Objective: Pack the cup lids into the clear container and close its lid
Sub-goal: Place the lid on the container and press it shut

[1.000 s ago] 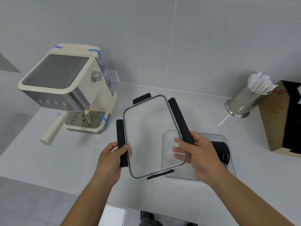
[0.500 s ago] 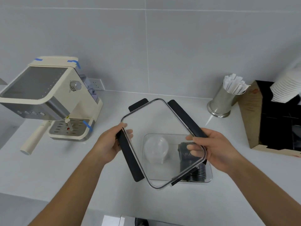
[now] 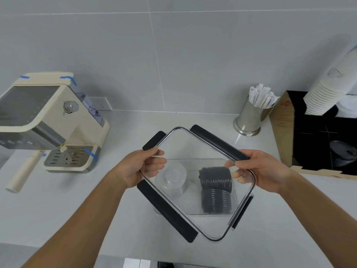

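Observation:
I hold the clear container lid point(image 3: 195, 149), a transparent panel with black clip flaps on its edges, above the clear container point(image 3: 234, 206) on the counter. The lid is turned at an angle to the container. My left hand point(image 3: 144, 167) grips its left corner and my right hand point(image 3: 257, 170) grips its right edge. Seen through the lid, a stack of black cup lids point(image 3: 215, 189) lies on its side in the right half of the container. A stack of clear cup lids point(image 3: 172, 177) sits in the left half.
A cream espresso machine point(image 3: 52, 122) stands at the left. A steel cup of wrapped straws point(image 3: 253, 115) is at the back right. Beside it a cardboard organiser point(image 3: 284, 128) holds stacked white paper cups point(image 3: 326, 93). The counter's front edge runs below the container.
The lid has turned further clockwise and come lower over the container. My view has shifted right, showing more of the organiser and paper cups.

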A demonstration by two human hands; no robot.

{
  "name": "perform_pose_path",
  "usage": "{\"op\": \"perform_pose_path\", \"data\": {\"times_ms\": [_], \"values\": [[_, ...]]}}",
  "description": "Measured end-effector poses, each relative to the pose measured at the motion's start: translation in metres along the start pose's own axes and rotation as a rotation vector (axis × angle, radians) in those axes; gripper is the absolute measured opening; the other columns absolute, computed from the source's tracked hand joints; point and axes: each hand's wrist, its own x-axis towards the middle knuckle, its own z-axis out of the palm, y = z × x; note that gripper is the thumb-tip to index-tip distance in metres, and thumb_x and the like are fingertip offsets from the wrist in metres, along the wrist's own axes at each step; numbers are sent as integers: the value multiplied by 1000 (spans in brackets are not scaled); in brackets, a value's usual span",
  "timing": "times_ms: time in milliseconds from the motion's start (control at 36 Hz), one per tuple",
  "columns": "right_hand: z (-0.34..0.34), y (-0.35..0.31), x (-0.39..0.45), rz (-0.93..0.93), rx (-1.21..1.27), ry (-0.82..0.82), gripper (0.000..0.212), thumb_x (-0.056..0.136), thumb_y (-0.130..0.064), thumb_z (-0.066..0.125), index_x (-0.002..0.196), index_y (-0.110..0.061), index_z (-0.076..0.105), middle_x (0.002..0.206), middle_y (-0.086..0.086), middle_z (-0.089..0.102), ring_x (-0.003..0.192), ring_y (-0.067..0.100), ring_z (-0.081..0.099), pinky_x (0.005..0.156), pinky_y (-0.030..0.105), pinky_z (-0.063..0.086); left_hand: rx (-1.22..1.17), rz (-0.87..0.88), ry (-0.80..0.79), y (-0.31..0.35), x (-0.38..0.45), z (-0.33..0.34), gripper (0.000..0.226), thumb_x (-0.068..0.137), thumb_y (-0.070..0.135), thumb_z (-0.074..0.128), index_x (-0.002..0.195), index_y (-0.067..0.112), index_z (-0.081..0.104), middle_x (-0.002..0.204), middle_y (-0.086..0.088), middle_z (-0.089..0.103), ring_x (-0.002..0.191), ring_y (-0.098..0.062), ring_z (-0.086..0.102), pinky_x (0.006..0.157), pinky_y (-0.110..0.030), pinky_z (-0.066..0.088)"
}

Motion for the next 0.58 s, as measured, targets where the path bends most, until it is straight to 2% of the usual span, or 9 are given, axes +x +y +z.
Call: {"op": "perform_pose_path", "data": {"times_ms": [111,167,222,333,444,583], "values": [[0,-1,3,-16,107,67,40,72,-14,74,111,-5,69,111,18,72,65,20,74,53,24,59,-59,46,42,-13,0,8,26,96,35,58,91,13,69,79,-6,78,59,-11,72,46,-18,53],[0,0,3,-31,155,126,39,71,-20,75,106,-7,65,111,18,73,66,20,73,55,26,59,-112,51,67,-20,1,11,27,96,36,58,90,12,70,79,-5,78,59,-12,72,46,-19,54],[0,4,3,-32,186,163,42,73,-25,74,110,-9,62,111,17,73,71,23,72,58,30,59,-151,55,92,-25,1,13,28,96,36,58,90,13,71,81,-5,78,59,-12,72,47,-19,55],[-1,15,-2,-5,184,86,46,78,-33,70,119,-14,68,103,15,72,78,27,69,65,39,57,-235,58,147,-30,-1,15,27,94,37,61,92,12,71,86,-7,79,61,-12,74,46,-20,55],[-5,29,-7,-24,166,55,42,80,-29,69,120,-15,66,94,15,69,76,28,67,65,42,56,-283,54,195,-32,-3,13,29,93,38,61,97,11,71,93,-8,79,66,-13,75,48,-21,56],[-4,36,-6,-61,58,143,37,74,-25,73,111,-19,69,84,13,66,72,27,66,63,41,55,-306,66,237,-37,-10,16,29,94,37,60,97,10,71,91,-9,79,65,-15,75,49,-22,57]]}}
